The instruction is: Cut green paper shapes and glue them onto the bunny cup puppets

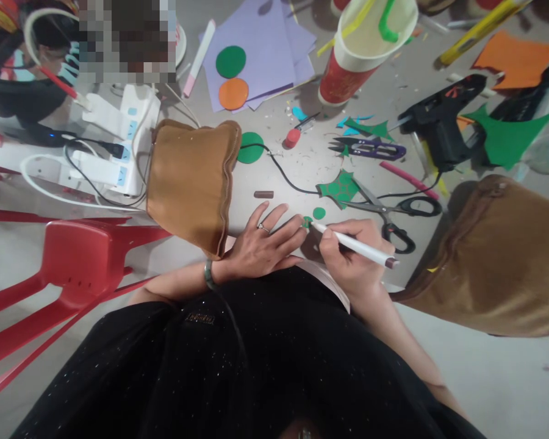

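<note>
A white marker [363,247] is held in my right hand [354,259], its tip at a small green piece [307,222]. My left hand [268,241] lies flat with fingers spread, the index fingertip at that piece's left edge. Just above the marker's tip is a small green disc [319,213]. A green sheet with drawn circles [341,189] lies farther up, beside black-handled scissors [387,213]. The dark marker cap [263,194] rests above my left fingers.
Brown pouches stand at left [187,177] and right [507,262]. A red-and-white cup [343,76], purple snips [375,148] and a black glue gun [443,119] are farther back. A black cord crosses the table. A power strip [130,140] sits at left.
</note>
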Tool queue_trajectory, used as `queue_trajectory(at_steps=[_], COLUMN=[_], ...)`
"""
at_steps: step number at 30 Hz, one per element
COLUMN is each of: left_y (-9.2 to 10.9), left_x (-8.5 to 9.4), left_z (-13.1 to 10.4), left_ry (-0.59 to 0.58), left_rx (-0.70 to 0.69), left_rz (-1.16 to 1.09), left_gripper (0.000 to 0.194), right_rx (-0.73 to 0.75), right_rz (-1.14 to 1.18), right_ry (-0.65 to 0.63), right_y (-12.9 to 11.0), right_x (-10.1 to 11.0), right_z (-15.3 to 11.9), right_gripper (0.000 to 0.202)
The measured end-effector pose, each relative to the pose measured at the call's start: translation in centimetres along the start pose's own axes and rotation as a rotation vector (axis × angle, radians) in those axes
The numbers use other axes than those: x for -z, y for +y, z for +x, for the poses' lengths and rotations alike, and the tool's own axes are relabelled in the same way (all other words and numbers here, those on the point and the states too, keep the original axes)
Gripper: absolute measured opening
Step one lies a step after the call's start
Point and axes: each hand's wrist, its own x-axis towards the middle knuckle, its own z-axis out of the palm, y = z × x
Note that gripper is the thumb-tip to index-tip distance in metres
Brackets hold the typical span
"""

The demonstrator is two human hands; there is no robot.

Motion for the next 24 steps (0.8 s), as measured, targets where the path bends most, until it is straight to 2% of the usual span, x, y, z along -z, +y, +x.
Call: queue_trajectory(at_steps=[3,13,21,24], left_y=[0.1,0.0,-0.1,-0.1], left_x=[0.1,0.4,0.2,0.4], left_z=[0.1,0.4,0.4,0.6], left_ry=[-0.007,0.048,0.063,0.035], left_rx=[0.003,0.0,0.002,0.011], left_rz=[0.007,0.024,0.014,0.018], left_gripper=[0.055,0.055,0.055,0.056], right_rx=[-0.013,-0.035,-0.043,-0.068], right_rz=[0.017,-0.016,0.042,0.083], right_ry=[-0.03,0.02,0.241,0.259], right_y=[0.1,0.0,0.8,1.2], right_x=[0.2,-0.1,-0.5,-0.7], right_z=[-0.1,-0.1,-0.8,-0.9], right_gripper=[0.016,0.025,0.032,0.033])
